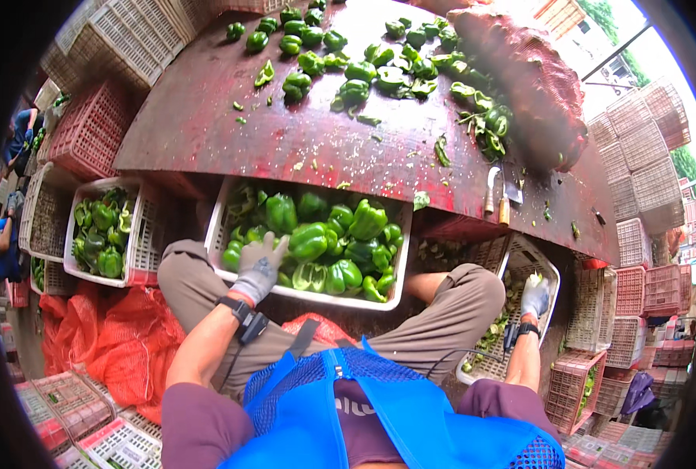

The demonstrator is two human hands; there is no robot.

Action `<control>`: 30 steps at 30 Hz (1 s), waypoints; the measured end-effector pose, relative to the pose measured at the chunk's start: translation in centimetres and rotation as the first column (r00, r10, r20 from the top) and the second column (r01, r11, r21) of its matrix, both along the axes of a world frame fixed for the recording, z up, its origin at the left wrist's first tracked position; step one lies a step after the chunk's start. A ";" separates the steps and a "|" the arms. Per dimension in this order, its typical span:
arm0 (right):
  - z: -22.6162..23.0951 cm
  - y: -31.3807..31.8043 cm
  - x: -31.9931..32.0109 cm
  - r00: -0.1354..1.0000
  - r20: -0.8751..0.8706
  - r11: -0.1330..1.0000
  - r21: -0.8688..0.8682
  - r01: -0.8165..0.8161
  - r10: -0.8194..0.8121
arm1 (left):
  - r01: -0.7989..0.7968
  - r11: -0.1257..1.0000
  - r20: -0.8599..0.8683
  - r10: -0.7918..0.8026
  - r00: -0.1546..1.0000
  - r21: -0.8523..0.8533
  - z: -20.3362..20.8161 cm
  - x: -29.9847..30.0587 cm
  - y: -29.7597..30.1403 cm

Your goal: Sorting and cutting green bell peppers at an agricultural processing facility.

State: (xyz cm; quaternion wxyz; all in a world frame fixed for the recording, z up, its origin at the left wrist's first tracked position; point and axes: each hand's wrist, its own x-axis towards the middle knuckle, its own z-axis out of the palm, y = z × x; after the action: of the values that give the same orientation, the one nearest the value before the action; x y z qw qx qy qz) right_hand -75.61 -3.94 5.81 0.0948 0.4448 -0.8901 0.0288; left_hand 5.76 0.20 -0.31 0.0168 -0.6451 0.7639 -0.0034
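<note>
My left hand (pixel 260 268), in a grey-white glove, reaches over the near left rim of a white crate (pixel 328 298) filled with green bell peppers. Its fingers are spread beside a large whole pepper (pixel 310 241); nothing is gripped in them. Some peppers in this crate are cut open, showing pale insides. Off to the right, my gloved right hand (pixel 534 298) is above a second white crate (pixel 550 270) holding green and pale pepper scraps (pixel 489 344). The fingers of that hand are curled, with a small pale bit showing at their tips.
Across the dark red table (pixel 207 133) lie whole and cut peppers (pixel 360 70). A full red mesh sack (pixel 528 86) leans there, near a curved-handled knife (pixel 491 187) and a cleaver (pixel 511 191). Left stands another pepper crate (pixel 135 270) by orange-red mesh bags (pixel 121 336); stacked crates (pixel 637 133) line the right.
</note>
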 end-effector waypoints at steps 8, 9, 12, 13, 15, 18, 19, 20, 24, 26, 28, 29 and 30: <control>-1.6 -4.6 -2.4 0.984 0.040 0.813 0.570 0.122 -0.175 | 0.090 0.979 -0.013 -0.089 0.996 0.181 -2.8 3.1 -2.9; -0.8 -6.9 -1.0 0.994 0.048 0.869 0.490 0.065 -0.102 | 0.013 0.969 -0.125 0.019 0.992 0.246 -1.9 2.5 -3.7; 3.3 -17.4 4.8 0.942 0.102 0.903 0.268 -0.336 0.321 | -0.212 0.968 -0.397 0.247 0.884 0.131 -2.5 3.4 -6.5; 4.6 -21.4 8.6 0.880 0.120 0.864 0.165 -0.475 0.460 | -0.313 0.945 -0.384 0.324 0.865 0.092 -3.5 3.8 -7.5; 8.0 -29.5 21.6 0.696 0.282 0.723 0.010 -0.690 0.660 | -0.432 0.901 -0.273 0.422 0.865 0.024 -6.0 4.1 -7.3; 10.0 -40.2 35.3 0.492 0.458 0.582 -0.071 -0.810 0.740 | -0.398 0.909 -0.215 0.417 0.883 0.125 -6.2 3.3 -10.8; 8.6 -44.7 37.9 0.405 0.490 0.520 -0.120 -0.846 0.772 | -0.387 0.920 -0.247 0.391 0.887 0.067 -6.8 3.5 -11.8; 7.9 -49.5 41.2 0.305 0.463 0.404 -0.129 -0.906 0.832 | -0.398 0.915 -0.257 0.400 0.880 0.063 -7.7 4.0 -13.0; 6.0 -61.4 58.8 0.311 0.452 0.439 -0.210 -0.874 0.836 | -0.444 0.880 -0.185 0.471 0.863 0.170 -9.1 6.9 -15.0; 3.6 -66.7 63.2 0.545 0.419 0.628 -0.082 -0.774 0.726 | -0.428 0.870 -0.173 0.474 0.863 0.245 -9.8 7.5 -16.9; 2.4 -71.7 66.0 0.621 0.446 0.698 -0.013 -0.716 0.645 | -0.393 0.881 -0.183 0.446 0.876 0.265 -10.5 8.0 -19.1; 1.1 -73.0 68.7 0.629 0.471 0.701 0.033 -0.713 0.618 | -0.398 0.870 -0.173 0.457 0.873 0.291 -10.8 8.8 -19.3; 0.0 -73.9 70.7 0.636 0.509 0.691 0.107 -0.715 0.580 | -0.399 0.867 -0.160 0.457 0.875 0.297 -11.1 9.4 -19.6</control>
State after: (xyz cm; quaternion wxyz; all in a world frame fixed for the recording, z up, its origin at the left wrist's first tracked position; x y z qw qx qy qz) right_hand -4.92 -77.83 5.81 -0.1926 0.7277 -0.6578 0.0252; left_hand 15.21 -19.40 -11.46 0.0131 -0.7877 0.5914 0.1718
